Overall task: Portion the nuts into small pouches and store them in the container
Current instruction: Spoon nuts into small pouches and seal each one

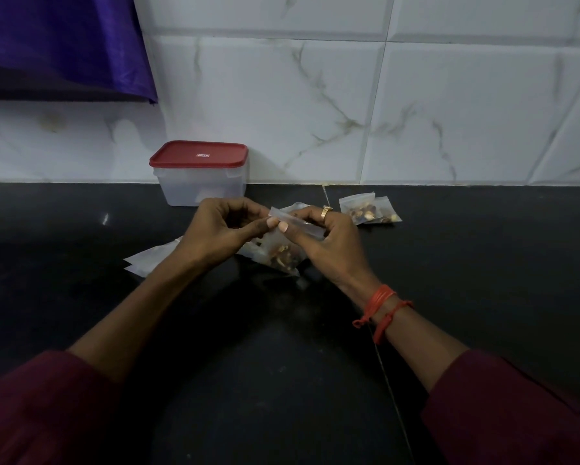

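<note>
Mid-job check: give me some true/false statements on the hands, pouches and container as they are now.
1. The red lid sits on the container. True.
2. The left hand and right hand both pinch the top of a pouch holding nuts. True.
3. The filled pouches lie left of the container. False: they lie on the counter to its right, near the wall.
4. The right hand wears no jewellery. False: it wears a ring, with orange thread at the wrist.
5. Flat empty pouches lie on the counter beside the left wrist. True.
</note>
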